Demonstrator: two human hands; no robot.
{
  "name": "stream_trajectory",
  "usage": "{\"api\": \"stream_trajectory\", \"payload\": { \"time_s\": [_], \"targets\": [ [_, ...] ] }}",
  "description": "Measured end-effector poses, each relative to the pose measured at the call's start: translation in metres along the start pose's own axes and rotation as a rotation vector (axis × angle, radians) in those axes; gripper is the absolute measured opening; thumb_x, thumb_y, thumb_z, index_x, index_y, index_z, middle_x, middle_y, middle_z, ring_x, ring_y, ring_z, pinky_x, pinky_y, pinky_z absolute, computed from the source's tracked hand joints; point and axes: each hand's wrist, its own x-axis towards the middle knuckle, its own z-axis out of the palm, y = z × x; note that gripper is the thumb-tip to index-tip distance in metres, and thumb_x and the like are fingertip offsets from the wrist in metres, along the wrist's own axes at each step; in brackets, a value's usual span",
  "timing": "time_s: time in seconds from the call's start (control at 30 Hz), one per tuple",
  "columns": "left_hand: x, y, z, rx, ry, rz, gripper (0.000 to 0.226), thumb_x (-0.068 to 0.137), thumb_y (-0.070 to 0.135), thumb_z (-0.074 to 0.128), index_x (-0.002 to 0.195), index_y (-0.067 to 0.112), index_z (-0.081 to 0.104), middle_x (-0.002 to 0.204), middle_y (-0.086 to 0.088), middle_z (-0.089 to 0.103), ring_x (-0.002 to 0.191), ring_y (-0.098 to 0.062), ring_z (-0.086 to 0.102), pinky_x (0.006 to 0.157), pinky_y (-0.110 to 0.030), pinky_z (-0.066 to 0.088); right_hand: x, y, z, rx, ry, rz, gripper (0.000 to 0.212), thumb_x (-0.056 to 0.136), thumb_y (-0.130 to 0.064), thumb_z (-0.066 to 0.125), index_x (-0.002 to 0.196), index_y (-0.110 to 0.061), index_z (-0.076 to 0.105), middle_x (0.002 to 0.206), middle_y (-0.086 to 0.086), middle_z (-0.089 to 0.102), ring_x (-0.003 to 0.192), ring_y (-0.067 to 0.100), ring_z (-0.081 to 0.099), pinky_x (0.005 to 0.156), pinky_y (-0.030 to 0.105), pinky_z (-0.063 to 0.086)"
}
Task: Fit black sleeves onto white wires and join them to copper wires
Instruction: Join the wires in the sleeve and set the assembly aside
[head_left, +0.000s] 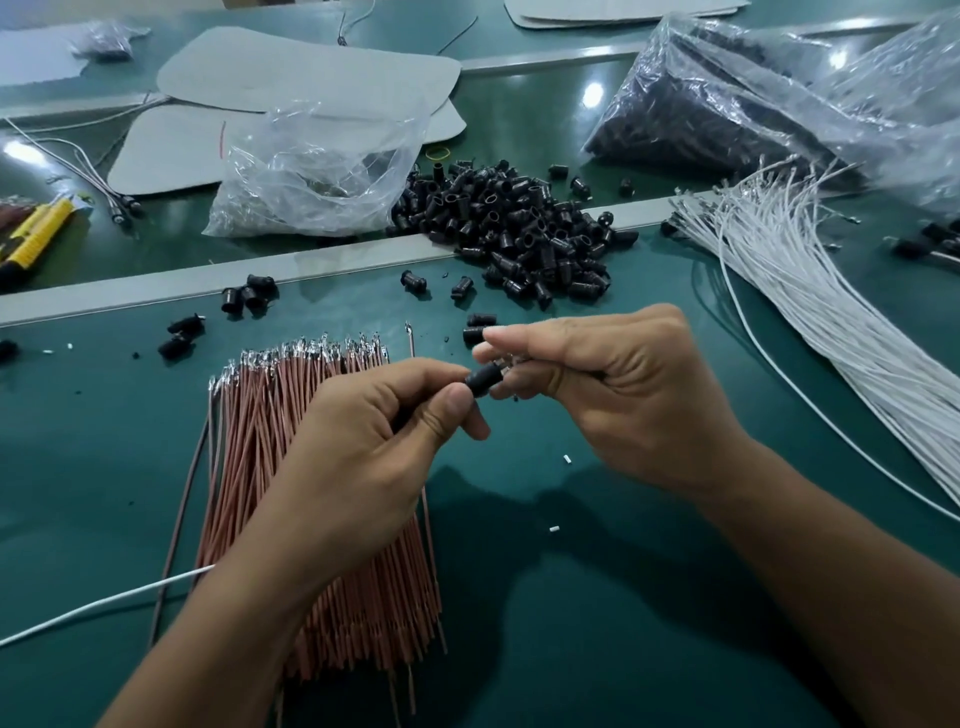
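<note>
Where left hand (363, 441) meets right hand (613, 389), both pinch one black sleeve (480, 383).

We had two bare hands in shot, the left hand (363, 431) and the right hand (613, 384), and both were bare from the fingertips back. We followed the left forearm (218, 623) and the right forearm (831, 571), and they too ran bare right to the bottom edge of the view, where the wide lens swelled them broad. The nails were short and plain: we caught a pale one at the tip of the right forefinger (501, 332) and a broader one on the left thumb (449, 410). Creases crossed the knuckles, and we picked out soft folds of skin at the base of each thumb.
</note>
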Motion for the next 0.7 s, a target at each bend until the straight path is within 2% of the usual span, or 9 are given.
{"api": "stream_trajectory", "payload": {
  "time_s": [0.07, 0.2, 0.23, 0.3, 0.37, 0.47, 0.6, 0.63, 0.7],
  "targets": [
    [0.000, 0.002, 0.001, 0.045, 0.013, 0.006, 0.028, 0.089, 0.041, 0.053, 0.075, 0.023, 0.070, 0.063, -0.008, 0.058, 0.052, -0.025, 0.045, 0.049, -0.038, 0.039, -0.001, 0.000, 0.002, 0.023, -0.003, 0.036, 0.035, 0.086, 0.022, 0.062, 0.116, 0.007, 0.067, 0.105, 0.011, 0.075, 0.078, 0.012, 0.076, 0.070, 0.025, 0.060],
    [-0.002, 0.005, 0.005, -0.019, 0.063, 0.041, 0.030, 0.096, 0.037, 0.055, 0.077, 0.017, 0.066, 0.063, -0.008, 0.060, 0.052, -0.028, 0.049, 0.050, -0.042, 0.041, -0.005, -0.003, 0.012, 0.236, 0.024, 0.141, 0.037, 0.093, 0.010, 0.058, 0.127, -0.003, 0.061, 0.109, 0.005, 0.075, 0.070, 0.016, 0.075, 0.059, 0.025, 0.056],
    [-0.002, 0.006, 0.008, -0.069, 0.079, 0.055, 0.027, 0.097, 0.032, 0.056, 0.078, 0.016, 0.066, 0.061, -0.005, 0.058, 0.050, -0.024, 0.048, 0.047, -0.037, 0.040, -0.005, -0.005, 0.016, 0.304, 0.032, 0.167, 0.039, 0.094, 0.010, 0.055, 0.129, -0.006, 0.058, 0.111, 0.004, 0.074, 0.069, 0.017, 0.075, 0.059, 0.024, 0.055],
    [-0.004, 0.010, 0.014, -0.213, 0.101, 0.085, 0.018, 0.096, 0.020, 0.058, 0.082, 0.013, 0.067, 0.057, 0.008, 0.057, 0.047, -0.003, 0.046, 0.045, -0.018, 0.037, -0.007, -0.007, 0.021, 0.409, 0.046, 0.208, 0.043, 0.096, 0.011, 0.049, 0.133, -0.010, 0.055, 0.113, 0.000, 0.072, 0.067, 0.016, 0.073, 0.060, 0.025, 0.055],
    [-0.004, 0.011, 0.019, -0.316, 0.114, 0.101, 0.014, 0.095, 0.011, 0.059, 0.086, 0.006, 0.068, 0.063, 0.012, 0.064, 0.054, 0.002, 0.056, 0.056, -0.008, 0.042, -0.008, -0.009, 0.025, 0.475, 0.052, 0.236, 0.044, 0.097, 0.009, 0.047, 0.133, -0.015, 0.055, 0.111, -0.002, 0.073, 0.065, 0.014, 0.070, 0.061, 0.027, 0.056],
    [0.001, 0.010, 0.022, -0.352, 0.120, 0.051, 0.014, 0.096, 0.009, 0.059, 0.090, 0.003, 0.070, 0.068, -0.004, 0.066, 0.060, -0.007, 0.059, 0.059, -0.016, 0.046, -0.007, -0.010, 0.029, 0.568, 0.086, 0.273, 0.040, 0.097, 0.000, 0.049, 0.132, -0.017, 0.055, 0.111, 0.002, 0.074, 0.066, 0.015, 0.065, 0.064, 0.029, 0.055],
    [0.003, 0.008, 0.023, -0.205, 0.131, 0.088, 0.023, 0.098, 0.012, 0.058, 0.077, 0.010, 0.067, 0.070, -0.003, 0.066, 0.067, -0.016, 0.064, 0.062, -0.031, 0.052, -0.006, -0.012, 0.034, 0.692, 0.170, 0.354, 0.035, 0.089, -0.018, 0.062, 0.123, -0.017, 0.064, 0.106, 0.008, 0.076, 0.058, 0.014, 0.063, 0.058, 0.025, 0.053],
    [0.002, 0.009, 0.023, -0.169, 0.153, 0.112, 0.025, 0.098, 0.011, 0.059, 0.074, 0.011, 0.066, 0.069, -0.001, 0.066, 0.066, -0.016, 0.065, 0.063, -0.031, 0.053, -0.007, -0.011, 0.035, 0.721, 0.167, 0.363, 0.034, 0.088, -0.020, 0.063, 0.122, -0.018, 0.065, 0.106, 0.008, 0.076, 0.056, 0.014, 0.063, 0.056, 0.024, 0.052],
    [0.001, 0.010, 0.024, -0.103, 0.229, 0.175, 0.025, 0.096, 0.011, 0.062, 0.072, 0.011, 0.068, 0.065, 0.004, 0.066, 0.062, -0.013, 0.066, 0.060, -0.023, 0.052, -0.007, -0.011, 0.038, 0.758, 0.147, 0.383, 0.034, 0.090, -0.023, 0.062, 0.124, -0.020, 0.065, 0.108, 0.007, 0.075, 0.055, 0.014, 0.064, 0.053, 0.023, 0.051]
  ]
}}
